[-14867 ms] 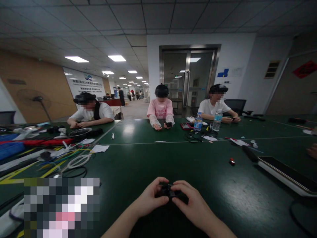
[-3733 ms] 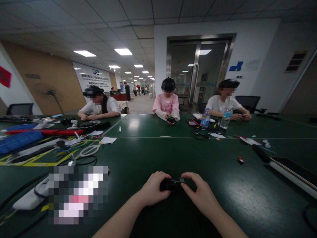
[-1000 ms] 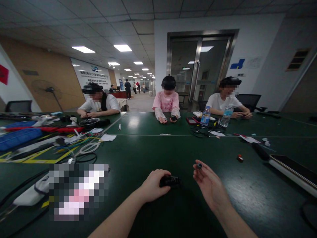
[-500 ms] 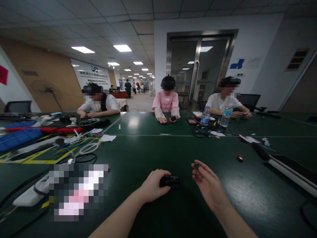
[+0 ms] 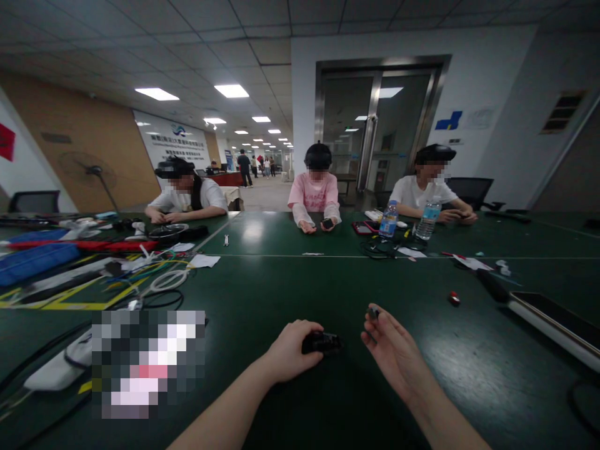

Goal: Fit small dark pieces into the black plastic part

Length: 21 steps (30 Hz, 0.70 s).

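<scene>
My left hand (image 5: 290,350) is closed around a small black device (image 5: 322,342) that rests low over the dark green table (image 5: 290,287). To its right my right hand (image 5: 391,350) is raised palm-up, its fingertips pinching a tiny dark part (image 5: 373,312) held clear of the device. A short gap separates the two hands.
Three people with head-mounted gear sit across the table handling small objects. Cables, tubes and blue bins (image 5: 32,259) crowd the left side. Two water bottles (image 5: 389,219) stand at the far side, a small red item (image 5: 453,298) lies to the right, and a long flat device (image 5: 553,322) at the right edge.
Earlier both hands worked together on the black device. The right hand has since pulled away with a small part, and over the last second it has drifted slightly left and down.
</scene>
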Tool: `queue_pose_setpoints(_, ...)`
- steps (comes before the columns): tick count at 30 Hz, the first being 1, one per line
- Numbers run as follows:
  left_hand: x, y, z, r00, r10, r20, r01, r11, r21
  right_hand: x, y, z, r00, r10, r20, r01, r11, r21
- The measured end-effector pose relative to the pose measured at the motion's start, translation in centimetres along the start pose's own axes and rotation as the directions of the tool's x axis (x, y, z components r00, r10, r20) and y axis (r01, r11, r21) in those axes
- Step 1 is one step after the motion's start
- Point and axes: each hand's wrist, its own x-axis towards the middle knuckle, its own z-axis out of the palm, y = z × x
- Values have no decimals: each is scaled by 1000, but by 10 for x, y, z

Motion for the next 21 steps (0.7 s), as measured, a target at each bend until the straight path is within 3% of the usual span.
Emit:
queue_pose_setpoints(12,-1,4,-3,1000,-14,23,14,1000,-7,0,-1,-1,999,3,49,-2,1000,-9)
queue_pose_setpoints(21,-1,5,-3,1000,-13,5,13,1000,-13,4,1,-7,995,28,96,-17,993,-116)
